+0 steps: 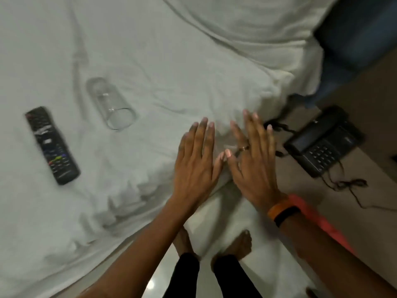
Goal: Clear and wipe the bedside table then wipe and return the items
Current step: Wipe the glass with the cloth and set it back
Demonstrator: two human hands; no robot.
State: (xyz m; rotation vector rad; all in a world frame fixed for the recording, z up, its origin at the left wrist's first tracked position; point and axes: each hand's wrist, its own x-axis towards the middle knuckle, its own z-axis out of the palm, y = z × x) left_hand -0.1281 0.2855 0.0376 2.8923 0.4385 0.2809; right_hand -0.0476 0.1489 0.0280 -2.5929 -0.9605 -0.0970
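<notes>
My left hand [196, 162] and my right hand [252, 155] hover flat, fingers spread, side by side over the edge of the white bed sheet [150, 61]; neither holds anything. A black remote control [51, 145] lies on the sheet at the left. A clear drinking glass [111, 104] lies on its side on the sheet, to the right of the remote. A black desk telephone [324, 143] sits on the brown bedside table [365, 100] at the right, its coiled cord trailing beside it. My right wrist wears an orange and black band.
A white pillow [247, 29] lies at the top of the bed. A blue headboard [354, 39] rises behind the table. My bare feet [212, 244] stand on the pale floor between bed and table. The telephone's cable [348, 186] runs over the table's front.
</notes>
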